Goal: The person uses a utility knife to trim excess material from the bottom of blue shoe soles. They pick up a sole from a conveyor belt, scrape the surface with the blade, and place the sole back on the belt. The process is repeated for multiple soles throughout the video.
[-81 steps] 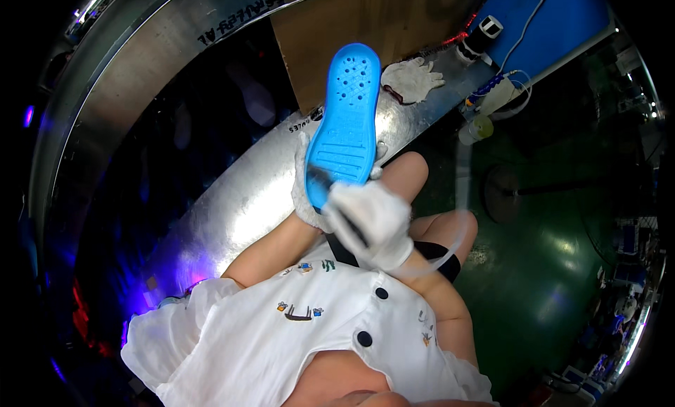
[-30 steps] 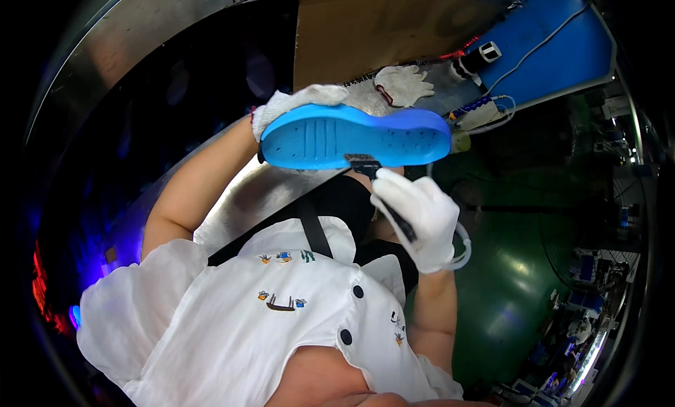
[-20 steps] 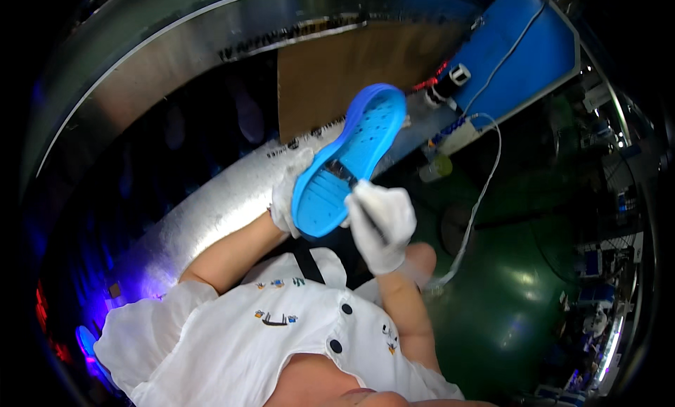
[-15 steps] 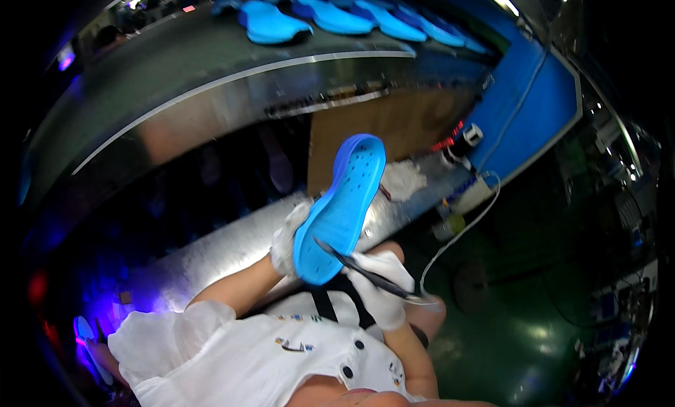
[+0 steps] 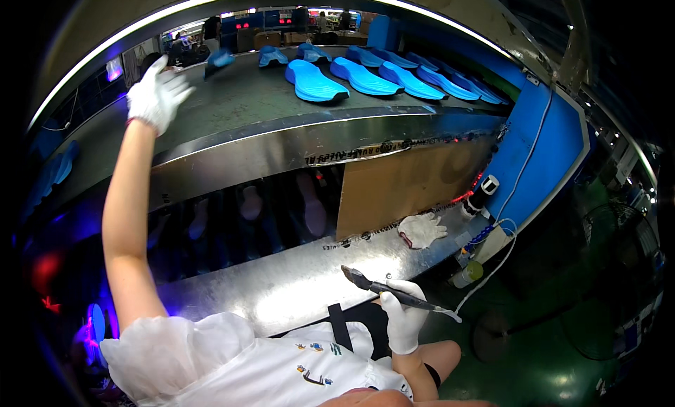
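My left hand point(image 5: 156, 96), in a white glove, stretches out over the dark conveyor belt point(image 5: 232, 101), fingers spread and holding nothing. Just right of it, apart from the fingers, a blue shoe sole point(image 5: 219, 60) shows blurred at the belt. My right hand point(image 5: 406, 317), also gloved in white, is closed around a black-handled brush point(image 5: 373, 283) low in front of me. The brush's dark tip points left over the metal ledge, and its rear end meets a thin white hose point(image 5: 485, 284). Several bright blue soles point(image 5: 315, 81) lie in rows on the belt's right part.
A white glove point(image 5: 422, 230) lies on the metal ledge point(image 5: 281, 294) beside a brown cardboard sheet point(image 5: 401, 185). Purplish soles point(image 5: 313, 203) show in the dark space under the belt. A blue panel point(image 5: 548, 154) and a yellowish-capped container point(image 5: 467, 274) stand right; a fan point(image 5: 608, 280) stands beyond.
My left hand has let go of the blue sole and swung from in front of me to the far left over the belt. The brush in my right hand has moved slightly right and down.
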A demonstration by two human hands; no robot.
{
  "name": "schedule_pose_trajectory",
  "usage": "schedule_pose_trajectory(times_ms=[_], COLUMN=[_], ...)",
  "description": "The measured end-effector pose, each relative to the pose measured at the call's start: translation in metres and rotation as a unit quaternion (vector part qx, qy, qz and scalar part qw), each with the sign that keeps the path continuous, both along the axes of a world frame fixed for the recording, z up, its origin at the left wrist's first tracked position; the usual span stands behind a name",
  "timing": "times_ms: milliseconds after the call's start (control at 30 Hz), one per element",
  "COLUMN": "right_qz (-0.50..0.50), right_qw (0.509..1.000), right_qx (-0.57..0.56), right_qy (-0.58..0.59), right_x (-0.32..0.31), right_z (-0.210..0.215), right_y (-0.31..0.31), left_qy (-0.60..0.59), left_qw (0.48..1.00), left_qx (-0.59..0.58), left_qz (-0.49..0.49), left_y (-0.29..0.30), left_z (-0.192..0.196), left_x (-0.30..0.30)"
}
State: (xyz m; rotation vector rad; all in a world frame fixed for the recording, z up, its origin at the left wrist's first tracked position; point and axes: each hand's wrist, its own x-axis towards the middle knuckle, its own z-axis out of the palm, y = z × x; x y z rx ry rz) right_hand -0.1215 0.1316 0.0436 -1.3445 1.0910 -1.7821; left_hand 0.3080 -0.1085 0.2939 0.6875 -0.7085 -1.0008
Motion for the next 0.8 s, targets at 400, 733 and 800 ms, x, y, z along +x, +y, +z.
schedule_pose_trajectory(times_ms=[400, 733, 800], right_qz=[0.085, 0.070, 0.069], right_qw=[0.991, 0.988, 0.988], right_qx=[0.096, 0.096, 0.089], right_qy=[0.029, 0.098, 0.110], right_x=[0.052, 0.071, 0.072], right_z=[-0.010, -0.011, -0.017], right_y=[-0.028, -0.037, -0.040], left_qy=[-0.668, -0.603, -0.581], left_qw=[0.214, 0.312, 0.326], left_qx=[0.519, 0.543, 0.569], left_qz=[0.490, 0.494, 0.482], left_y=[0.146, 0.155, 0.157], left_z=[-0.105, -0.070, -0.064], left_x=[0.483, 0.409, 0.353])
